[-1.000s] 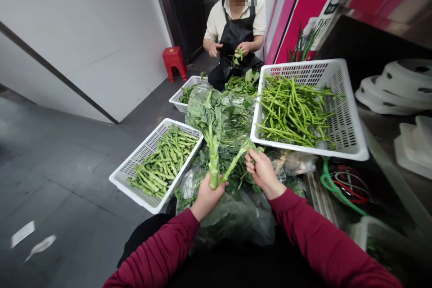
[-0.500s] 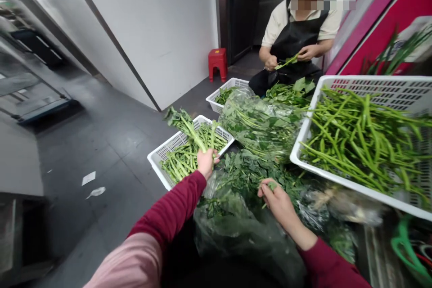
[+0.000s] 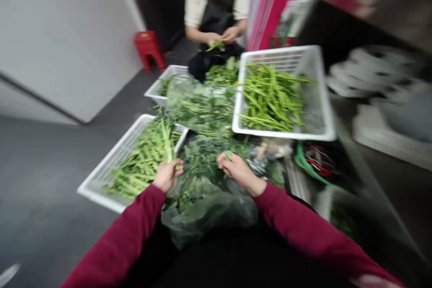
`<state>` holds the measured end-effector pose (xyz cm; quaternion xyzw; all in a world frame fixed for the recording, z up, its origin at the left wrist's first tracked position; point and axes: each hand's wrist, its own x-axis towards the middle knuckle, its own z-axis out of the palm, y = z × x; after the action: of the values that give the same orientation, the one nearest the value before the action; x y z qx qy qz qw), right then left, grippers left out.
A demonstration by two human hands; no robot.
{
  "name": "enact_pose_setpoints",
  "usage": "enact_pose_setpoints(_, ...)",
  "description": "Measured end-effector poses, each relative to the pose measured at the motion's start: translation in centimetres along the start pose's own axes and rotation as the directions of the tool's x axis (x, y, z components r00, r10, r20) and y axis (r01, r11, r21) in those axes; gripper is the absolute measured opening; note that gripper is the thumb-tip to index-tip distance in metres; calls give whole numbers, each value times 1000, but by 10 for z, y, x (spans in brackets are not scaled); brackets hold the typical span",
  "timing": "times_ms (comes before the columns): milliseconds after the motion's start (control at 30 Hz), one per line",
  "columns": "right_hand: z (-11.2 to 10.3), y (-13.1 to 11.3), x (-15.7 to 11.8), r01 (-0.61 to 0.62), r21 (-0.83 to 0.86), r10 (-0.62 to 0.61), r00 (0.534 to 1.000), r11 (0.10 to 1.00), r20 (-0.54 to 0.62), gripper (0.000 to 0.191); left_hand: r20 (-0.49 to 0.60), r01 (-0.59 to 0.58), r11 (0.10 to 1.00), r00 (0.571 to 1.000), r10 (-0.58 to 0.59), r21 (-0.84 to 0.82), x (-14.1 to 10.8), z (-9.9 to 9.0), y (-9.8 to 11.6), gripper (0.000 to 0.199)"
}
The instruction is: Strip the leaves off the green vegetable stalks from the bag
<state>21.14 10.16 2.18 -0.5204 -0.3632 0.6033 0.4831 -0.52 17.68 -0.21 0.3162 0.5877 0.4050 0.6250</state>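
My left hand is closed round the lower end of a thick leafy green stalk, whose leaves point away from me over the white basket of cut stalks. Fingers pinched, my right hand has a small piece of green leaf at its fingertips. Between and below both hands lies a heap of dark leafy greens in an open clear plastic bag. Motion blurs the view, so fine detail at the fingers is lost.
A larger white basket of thin green stems stands at the right. Bagged greens and another white basket lie farther off. Across from me sits a co-worker in a black apron, handling greens. A red stool stands behind.
My view has swung to the right, bringing more of the right side into sight. My left hand has drawn the stalk back nearer to me; the right hand stays pinched over the greens.
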Motion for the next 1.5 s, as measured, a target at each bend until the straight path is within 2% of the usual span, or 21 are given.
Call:
enact_pose_setpoints(100, -40, -20, -33, 219, -95, -231, 964, 971, -130, 16, 177, 11, 985, 983, -42, 171, -32, 19, -19, 21)
enact_pose_setpoints(167, -81, -19, -71, 253, -275, -329, 901, 928, -283, 17, 260, -43, 955, 965, -37, 293, -58, 26, -24, 24)
enact_pose_setpoints(267, -151, 9, -140, -35, -510, -305, 766, 859, -566, 15, 299, -105, 901, 954, -29, 420, -98, 29, -26, 30)
enact_pose_setpoints(300, -173, 23, -162, -239, -486, -216, 674, 841, -706, 14, 315, -109, 899, 949, -34, 425, -111, 29, -26, 33)
enact_pose_setpoints(333, -193, 37, -181, -448, -386, -98, 542, 806, -835, 14, 337, -102, 910, 940, -44, 403, -122, 29, -27, 35)
enact_pose_setpoints(367, -210, 51, -198, -527, -324, -43, 476, 786, -879, 17, 368, -79, 930, 928, -62, 358, -132, 27, -27, 37)
enact_pose_setpoints(467, -241, 79, -228, -645, -241, 49, 397, 725, -916, 28, 487, 48, 986, 865, -122, 161, -151, 19, -32, 41)
enact_pose_setpoints(533, -245, 82, -231, -698, -231, 43, 351, 677, -935, 45, 563, 137, 989, 814, -144, 55, -158, 12, -38, 46)
enact_pose_setpoints(600, -232, 71, -220, -662, -342, -70, 401, 667, -913, 54, 619, 209, 978, 768, -164, -1, -163, 7, -43, 50)
enact_pose_setpoints(633, -218, 61, -210, -587, -422, -136, 468, 691, -873, 51, 639, 232, 972, 751, -167, -19, -165, 6, -46, 51)
enact_pose_setpoints(700, -174, 34, -185, -329, -526, -210, 657, 784, -724, 38, 672, 236, 971, 725, -149, -40, -168, 7, -50, 53)
enact_pose_setpoints(767, -117, 8, -156, -82, -373, -130, 851, 924, -508, 37, 693, 182, 983, 713, -104, -39, -171, 12, -51, 53)
enact_pose_setpoints(800, -87, -2, -142, -34, -251, -56, 937, 967, -344, 38, 699, 145, 989, 710, -82, -31, -172, 14, -50, 53)
enact_pose_setpoints(833, -58, -8, -128, -39, -140, 13, 983, 989, -181, 38, 702, 108, 994, 709, -63, -20, -173, 17, -49, 51)
enact_pose_setpoints(867, -33, -12, -115, -43, -63, 38, 996, 997, -76, 35, 702, 76, 997, 711, -45, -13, -174, 19, -48, 49)
enact_pose_setpoints(933, 3, -10, -94, 4, 88, -5, 1000, 996, 1, 27, 690, 32, 999, 724, -8, -22, -174, 20, -45, 45)
enact_pose_setpoints(1033, 24, 1, -73, 60, 281, -57, 998, 958, -18, 26, 638, 12, 996, 769, 46, -86, -170, 19, -43, 47)
enact_pose_setpoints(1200, 15, 18, -40, 69, 358, -11, 987, 931, -163, 33, 436, -82, 968, 882, 181, -236, -153, 17, -38, 44)
enact_pose_setpoints(1333, 3, 28, -14, 113, 313, -55, 981, 943, -188, 34, 260, -252, 934, 912, 317, -255, -127, 18, -30, 31)
enact_pose_setpoints(1400, -2, 30, -4, 156, 275, -112, 979, 949, -172, 33, 251, -207, 954, 933, 259, -216, -110, 20, -29, 26)
enact_pose_setpoints(1500, -9, 27, 6, 150, 303, -134, 988, 941, -72, 31, 219, -7, 985, 975, 44, -170, -89, 30, -35, 30)
